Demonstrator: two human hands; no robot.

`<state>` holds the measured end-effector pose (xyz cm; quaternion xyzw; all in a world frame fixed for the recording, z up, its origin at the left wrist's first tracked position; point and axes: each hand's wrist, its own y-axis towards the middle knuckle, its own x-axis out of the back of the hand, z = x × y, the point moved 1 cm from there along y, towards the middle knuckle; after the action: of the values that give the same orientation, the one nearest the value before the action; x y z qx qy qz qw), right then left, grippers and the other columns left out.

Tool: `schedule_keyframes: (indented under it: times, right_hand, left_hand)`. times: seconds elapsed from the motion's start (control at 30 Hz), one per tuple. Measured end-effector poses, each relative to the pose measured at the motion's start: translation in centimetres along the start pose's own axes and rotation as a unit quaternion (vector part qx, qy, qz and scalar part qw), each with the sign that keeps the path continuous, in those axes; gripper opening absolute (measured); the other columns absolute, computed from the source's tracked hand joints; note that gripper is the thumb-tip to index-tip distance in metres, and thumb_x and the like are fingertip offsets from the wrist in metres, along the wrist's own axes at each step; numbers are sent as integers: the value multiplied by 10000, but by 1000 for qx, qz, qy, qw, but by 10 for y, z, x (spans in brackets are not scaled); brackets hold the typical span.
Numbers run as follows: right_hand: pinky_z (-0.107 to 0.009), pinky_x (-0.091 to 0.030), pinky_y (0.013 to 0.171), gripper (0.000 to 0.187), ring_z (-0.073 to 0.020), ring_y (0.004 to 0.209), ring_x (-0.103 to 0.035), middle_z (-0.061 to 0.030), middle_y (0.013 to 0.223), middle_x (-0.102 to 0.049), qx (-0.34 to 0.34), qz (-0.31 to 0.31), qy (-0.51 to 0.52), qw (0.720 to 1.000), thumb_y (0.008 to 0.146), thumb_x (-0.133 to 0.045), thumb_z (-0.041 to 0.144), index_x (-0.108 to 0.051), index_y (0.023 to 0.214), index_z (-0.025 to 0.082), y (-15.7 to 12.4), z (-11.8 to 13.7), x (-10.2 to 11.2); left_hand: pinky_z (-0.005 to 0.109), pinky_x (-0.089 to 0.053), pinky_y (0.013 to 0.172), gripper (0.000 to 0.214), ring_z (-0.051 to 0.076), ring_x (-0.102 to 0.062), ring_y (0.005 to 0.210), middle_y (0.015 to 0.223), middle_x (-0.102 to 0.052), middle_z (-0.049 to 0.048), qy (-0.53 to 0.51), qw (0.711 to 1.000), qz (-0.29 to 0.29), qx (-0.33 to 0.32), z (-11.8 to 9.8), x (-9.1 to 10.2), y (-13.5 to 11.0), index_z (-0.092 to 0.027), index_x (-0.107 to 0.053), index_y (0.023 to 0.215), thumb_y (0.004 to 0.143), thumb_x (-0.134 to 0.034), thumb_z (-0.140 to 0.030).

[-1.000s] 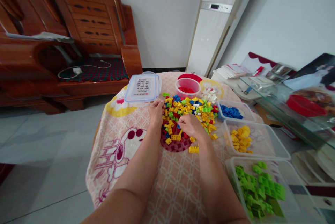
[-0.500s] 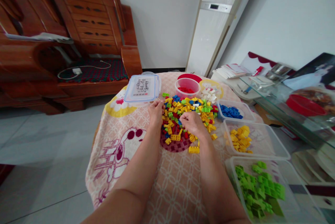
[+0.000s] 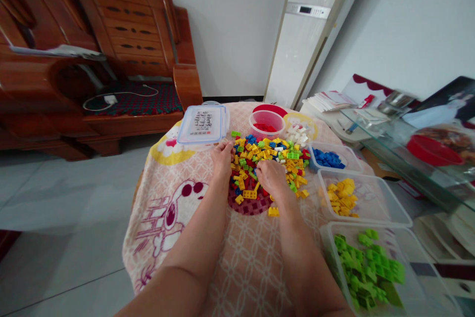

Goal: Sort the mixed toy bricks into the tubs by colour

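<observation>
A mixed heap of toy building bricks [image 3: 250, 194] in yellow, green, blue, red and white lies on the table. At the heap's left edge is my left hand [image 3: 222, 155], its fingers curled together; whatever they hold is hidden. My right hand [image 3: 271, 174] reaches into the middle of the heap with fingers bent down and closed among the bricks, their tips too covered to show a held piece. A single yellow brick [image 3: 273, 212] lies beside my right wrist, nearer to me.
Clear boxes hold blue bricks [image 3: 328, 158], yellow bricks [image 3: 342, 197] and green bricks [image 3: 367, 262] at the right. Behind the heap stand a round tub [image 3: 267, 131] of red bricks and a pile of white bricks [image 3: 297, 135]. A lidded box [image 3: 203, 125] sits back left.
My right hand has shifted slightly within the heap, its fingers dipping lower among the bricks. My left hand stays at the heap's left edge.
</observation>
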<state>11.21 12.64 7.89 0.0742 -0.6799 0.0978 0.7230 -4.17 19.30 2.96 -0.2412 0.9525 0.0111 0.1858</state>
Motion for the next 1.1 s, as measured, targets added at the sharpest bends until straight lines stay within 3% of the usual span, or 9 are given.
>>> schedule_keyframes:
  times: [0.23, 0.4, 0.57, 0.83, 0.97, 1.03, 1.1]
  right_hand:
    - [-281, -466, 773, 306, -233, 1020, -719, -98, 1012, -783, 0, -12, 23, 1000, 1018, -487, 300, -777, 990, 205, -1, -1, 3]
    - [-278, -462, 808, 284, -220, 1020, -708, -96, 1020, -781, 23, 1, 34, 999, 992, -578, 416, -787, 984, 225, -2, -1, 5]
    - [-274, -456, 840, 187, -209, 1040, -698, -87, 1038, -780, 33, 14, 35, 999, 949, -630, 308, -795, 999, 237, 0, -1, 3]
    - [-278, -475, 807, 174, -212, 942, -722, -74, 941, -797, 5, -47, 146, 988, 888, -640, 239, -802, 947, 218, 1, -4, 2]
    - [-270, -504, 739, 167, -187, 770, -707, -34, 781, -769, -24, -128, 314, 940, 832, -661, 272, -797, 898, 202, 3, -16, 1]
    - [-263, -509, 641, 218, -179, 668, -683, -19, 711, -737, -59, -177, 423, 887, 804, -664, 340, -789, 894, 185, 5, -26, -2]
    - [-257, -497, 538, 312, -179, 594, -662, -14, 675, -714, -117, -226, 520, 816, 768, -671, 411, -778, 928, 165, 8, -37, -6]
  left_hand:
    - [189, -247, 415, 71, 55, -329, 402, 487, -503, -61, 2, 1000, -5, 8, -2, -1, -1, -153, -657, 663, 717, -637, -194]
    - [186, -241, 412, 73, 53, -328, 402, 488, -510, -57, 4, 1000, -10, 6, -1, -1, -1, -153, -653, 660, 713, -641, -201]
    - [183, -245, 407, 65, 51, -329, 396, 485, -500, -61, 0, 1000, -7, 11, -3, -2, -3, -153, -650, 669, 708, -640, -203]
    - [185, -236, 408, 102, 46, -335, 385, 483, -503, -58, 6, 1000, -12, 10, -2, -2, -2, -159, -628, 638, 733, -635, -192]
    - [184, -231, 409, 79, 46, -325, 388, 485, -512, -59, 7, 1000, -7, 8, -1, -1, -1, -157, -642, 654, 723, -634, -195]
    - [184, -236, 413, 78, 48, -327, 391, 489, -515, -59, 12, 1000, -7, 6, -1, -1, -1, -157, -644, 658, 716, -638, -209]
    - [185, -239, 417, 81, 49, -331, 393, 492, -513, -59, 15, 1000, -6, 5, -1, 0, 0, -157, -650, 667, 713, -639, -222]
